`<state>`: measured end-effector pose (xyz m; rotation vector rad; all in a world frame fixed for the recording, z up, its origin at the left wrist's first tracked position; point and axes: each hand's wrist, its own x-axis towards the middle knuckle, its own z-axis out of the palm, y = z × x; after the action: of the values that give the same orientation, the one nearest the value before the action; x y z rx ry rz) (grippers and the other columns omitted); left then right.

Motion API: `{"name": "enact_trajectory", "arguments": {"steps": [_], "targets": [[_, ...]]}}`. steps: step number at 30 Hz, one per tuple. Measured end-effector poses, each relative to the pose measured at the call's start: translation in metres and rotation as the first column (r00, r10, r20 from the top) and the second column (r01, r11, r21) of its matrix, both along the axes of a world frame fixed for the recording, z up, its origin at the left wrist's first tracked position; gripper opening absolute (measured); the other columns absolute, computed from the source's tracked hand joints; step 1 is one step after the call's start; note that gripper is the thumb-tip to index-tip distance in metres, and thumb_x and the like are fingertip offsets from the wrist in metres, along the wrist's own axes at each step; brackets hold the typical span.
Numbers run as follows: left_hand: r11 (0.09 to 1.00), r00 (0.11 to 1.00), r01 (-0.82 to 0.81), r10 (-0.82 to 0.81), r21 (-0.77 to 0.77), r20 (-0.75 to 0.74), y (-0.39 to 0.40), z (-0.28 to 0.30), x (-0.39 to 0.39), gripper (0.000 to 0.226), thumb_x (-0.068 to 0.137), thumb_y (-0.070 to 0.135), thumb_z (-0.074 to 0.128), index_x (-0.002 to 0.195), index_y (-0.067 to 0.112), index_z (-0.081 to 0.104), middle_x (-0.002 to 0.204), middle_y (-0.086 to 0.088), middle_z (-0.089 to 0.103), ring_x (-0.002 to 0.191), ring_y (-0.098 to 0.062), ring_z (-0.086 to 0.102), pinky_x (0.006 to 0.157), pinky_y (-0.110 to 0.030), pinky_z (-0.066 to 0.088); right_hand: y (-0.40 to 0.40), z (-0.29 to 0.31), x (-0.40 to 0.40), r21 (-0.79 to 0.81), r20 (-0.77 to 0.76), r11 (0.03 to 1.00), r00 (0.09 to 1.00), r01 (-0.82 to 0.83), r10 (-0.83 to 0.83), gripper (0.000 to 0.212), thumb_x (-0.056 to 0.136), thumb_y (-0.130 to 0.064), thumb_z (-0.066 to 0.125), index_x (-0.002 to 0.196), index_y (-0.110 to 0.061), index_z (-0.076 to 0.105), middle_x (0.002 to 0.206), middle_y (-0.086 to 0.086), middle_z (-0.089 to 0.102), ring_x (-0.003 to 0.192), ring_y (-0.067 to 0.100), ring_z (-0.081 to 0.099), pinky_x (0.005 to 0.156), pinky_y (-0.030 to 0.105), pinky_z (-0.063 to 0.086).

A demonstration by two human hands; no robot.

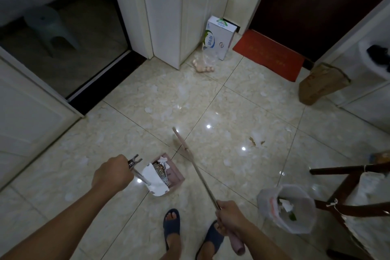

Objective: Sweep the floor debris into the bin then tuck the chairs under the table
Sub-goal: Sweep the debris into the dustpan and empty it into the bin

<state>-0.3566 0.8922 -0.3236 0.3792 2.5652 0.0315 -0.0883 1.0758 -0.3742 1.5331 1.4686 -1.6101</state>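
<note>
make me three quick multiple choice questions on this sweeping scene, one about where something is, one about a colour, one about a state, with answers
1. Where is the lined bin?
A. on the red mat
B. on the floor by the right hand, beside the wooden chair
C. inside the white cabinet

2. What colour is the dustpan?
A. pink
B. green
C. black

3. What is the state of the left hand?
A. open and idle
B. flat on the floor
C. gripping the dustpan's metal handle

Answers:
1 B, the bin stands on the tiles at lower right, next to the chair's legs.
2 A, its tray shows pink around the paper scraps in it.
3 C, the fingers are curled round the handle, while the right hand holds the broom.
</note>
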Motion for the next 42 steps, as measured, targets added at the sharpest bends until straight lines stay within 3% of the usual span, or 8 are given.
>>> {"name": "enact_trajectory", "arguments": {"steps": [10,20,24,28,34,38,40,42], "targets": [[1.0,1.0,-0.001,0.001,0.015,-0.001,-0.01,0.001,0.001,0.004,0.087,0.019,0.06,0.087,0.015,0.06,0.069,0.001,0.058,0.062,-0.016,0.058,0.056,-0.026,0.043,-0.036,-0.017,-0.005,-0.165,0.097,0.977,0.988,0.132,-0.117,0.041,0.091,-0.005,0.04,0.052,-0.017,0.04,0.041,0.003,0.034,0.034,0.012,0.028,0.041,0.015,0.023],[0.998,0.999,0.01,-0.013,0.058,0.045,-0.013,0.0,0.01,0.008,0.086,0.016,0.057,0.083,0.015,0.064,0.065,0.0,0.062,0.058,-0.015,0.06,0.049,-0.024,0.04,-0.027,0.014,0.026,-0.226,-0.007,0.927,0.951,0.298,-0.308,0.033,0.091,0.002,0.041,0.061,-0.012,0.042,0.047,0.004,0.033,0.03,0.01,0.03,0.037,0.009,0.021],[0.995,0.997,0.047,-0.052,0.083,0.055,-0.002,0.006,0.01,0.011,0.088,0.015,0.058,0.081,0.016,0.066,0.062,0.0,0.062,0.053,-0.014,0.058,0.046,-0.022,0.038,-0.012,0.031,0.045,-0.211,-0.029,0.923,0.942,0.321,-0.334,0.016,0.09,0.003,0.042,0.079,-0.004,0.052,0.05,0.007,0.036,0.03,0.01,0.031,0.037,0.01,0.023],[0.99,0.995,0.076,-0.084,0.122,0.062,0.029,0.015,0.009,0.01,0.088,0.017,0.059,0.086,0.015,0.069,0.063,-0.001,0.063,0.053,-0.015,0.057,0.047,-0.021,0.037,0.016,0.045,0.068,-0.197,-0.036,0.891,0.906,0.408,-0.423,0.026,0.092,0.004,0.04,0.093,-0.003,0.065,0.047,0.009,0.042,0.035,0.011,0.033,0.038,0.012,0.024],[0.966,0.974,0.205,-0.217,0.155,0.063,0.119,0.038,0.024,0.011,0.085,0.013,0.056,0.079,0.009,0.064,0.065,-0.002,0.061,0.055,-0.014,0.056,0.046,-0.022,0.036,0.075,0.058,0.107,-0.188,-0.012,0.801,0.814,0.568,-0.58,0.036,0.094,0.001,0.03,0.111,-0.01,0.06,0.049,0.006,0.037,0.037,0.011,0.029,0.035,0.014,0.026],[0.945,0.958,0.272,-0.283,0.184,0.039,0.183,0.044,0.037,0.01,0.088,0.019,0.058,0.083,0.011,0.062,0.067,-0.001,0.06,0.058,-0.015,0.057,0.046,-0.023,0.036,0.123,0.058,0.13,-0.1,-0.059,0.727,0.726,0.679,-0.686,0.044,0.096,-0.002,0.036,0.118,-0.04,0.038,0.045,0.004,0.035,0.031,0.011,0.031,0.035,0.013,0.028],[0.939,0.954,0.289,-0.299,0.186,0.029,0.215,0.046,0.045,0.009,0.087,0.019,0.058,0.085,0.012,0.061,0.067,-0.001,0.059,0.058,-0.016,0.057,0.045,-0.023,0.035,0.147,0.057,0.141,-0.088,-0.067,0.72,0.717,0.689,-0.694,0.03,0.098,-0.004,0.035,0.102,-0.029,0.052,0.044,0.004,0.034,0.03,0.011,0.03,0.033,0.012,0.027],[0.935,0.951,0.299,-0.309,0.189,0.026,0.245,0.045,0.052,0.007,0.085,0.017,0.058,0.083,0.013,0.062,0.066,-0.002,0.06,0.059,-0.019,0.06,0.045,-0.022,0.034,0.174,0.054,0.156,-0.057,-0.089,0.742,0.737,0.668,-0.67,0.034,0.096,0.001,0.032,0.094,-0.015,0.061,0.044,0.005,0.036,0.03,0.012,0.03,0.033,0.012,0.026]]}}
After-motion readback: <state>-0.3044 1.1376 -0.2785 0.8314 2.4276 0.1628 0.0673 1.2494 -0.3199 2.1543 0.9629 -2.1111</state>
